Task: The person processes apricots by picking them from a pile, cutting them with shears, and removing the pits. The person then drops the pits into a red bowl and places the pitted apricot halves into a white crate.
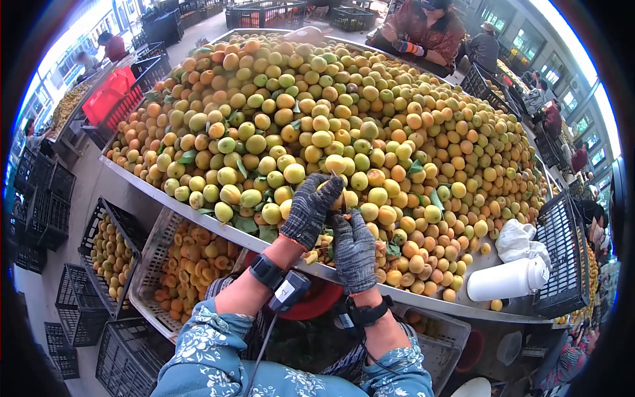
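Observation:
My left hand (309, 210), in a grey knit glove, is closed around an apricot (339, 200), most of it hidden by the fingers. Just to its right, my right hand (354, 250) wears a matching glove, its fingers curled at the fruit. A small, thin dark tool (346, 213) with an orange part shows at the right fingertips; its kind I cannot tell. Both hands are over the near edge of a metal table (198, 217) heaped with yellow and orange apricots (317, 139). Cut apricot pieces (322, 250) lie beneath the hands.
Below the table edge, a white crate (147, 274) holds split apricots beside a red basin (311, 301). Black crates (78, 301) stand at left. A white bottle (506, 279), plastic bag (519, 241) and black crate (561, 245) are at right. A person (423, 33) sits across the table.

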Available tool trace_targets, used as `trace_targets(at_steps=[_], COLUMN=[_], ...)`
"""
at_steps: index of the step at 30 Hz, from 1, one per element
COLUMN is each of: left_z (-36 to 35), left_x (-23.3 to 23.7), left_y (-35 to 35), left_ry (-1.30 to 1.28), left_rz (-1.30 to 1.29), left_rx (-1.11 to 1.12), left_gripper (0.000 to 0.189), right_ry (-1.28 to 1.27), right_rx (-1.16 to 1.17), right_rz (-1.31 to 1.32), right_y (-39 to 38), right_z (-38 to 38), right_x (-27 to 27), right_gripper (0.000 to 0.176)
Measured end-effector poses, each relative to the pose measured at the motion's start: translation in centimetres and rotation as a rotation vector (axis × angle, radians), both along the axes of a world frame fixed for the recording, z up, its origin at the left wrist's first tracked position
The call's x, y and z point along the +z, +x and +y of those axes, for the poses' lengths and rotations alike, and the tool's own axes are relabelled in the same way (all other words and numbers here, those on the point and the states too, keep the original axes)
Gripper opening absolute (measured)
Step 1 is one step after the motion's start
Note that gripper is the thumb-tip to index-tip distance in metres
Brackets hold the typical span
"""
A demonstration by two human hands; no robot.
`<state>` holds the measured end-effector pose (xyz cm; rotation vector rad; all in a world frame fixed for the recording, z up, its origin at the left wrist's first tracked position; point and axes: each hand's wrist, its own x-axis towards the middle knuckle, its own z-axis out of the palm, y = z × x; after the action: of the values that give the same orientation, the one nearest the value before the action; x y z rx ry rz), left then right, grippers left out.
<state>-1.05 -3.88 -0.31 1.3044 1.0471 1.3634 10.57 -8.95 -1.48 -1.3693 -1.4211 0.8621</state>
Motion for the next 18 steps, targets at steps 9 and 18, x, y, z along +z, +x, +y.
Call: trace_targets(at_steps=[9, 18], left_z=[0.6, 0.2], left_x=[-1.5, 0.4], left_y=[-0.7, 0.3], left_ry=[0.605, -0.206], left_rz=[0.657, -0.335], left_rx=[0.094, -0.132], left_gripper=[0.024, 0.033], right_ry=[0.056, 0.085], right_rx=[-0.082, -0.072], right_rz=[-0.437, -0.434], right_y=[0.2, -0.1], right_z=[-0.2, 0.0], right_x=[1.2, 1.5], right_gripper=[0.031, 0.023])
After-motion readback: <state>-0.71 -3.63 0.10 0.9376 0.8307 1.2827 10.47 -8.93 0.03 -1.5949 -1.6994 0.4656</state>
